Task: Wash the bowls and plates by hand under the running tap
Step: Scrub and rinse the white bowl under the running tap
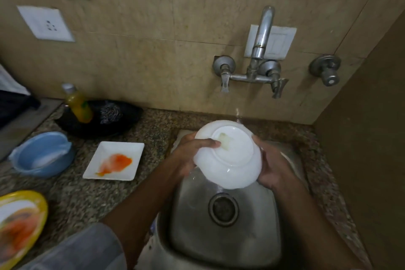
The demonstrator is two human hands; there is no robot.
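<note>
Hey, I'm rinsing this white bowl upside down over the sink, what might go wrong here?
The wet white bowl is held only at its edges by the left hand and right hand; a slipping grip could drop it into the steel sink. Water striking its upturned base may splash onto the counter.

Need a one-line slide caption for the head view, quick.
Both hands, left and right, hold an upturned white bowl under the tap over the sink.

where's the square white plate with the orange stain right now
In the head view, the square plate sits on the counter left of the sink, between the blue bowl and the left hand.
</note>
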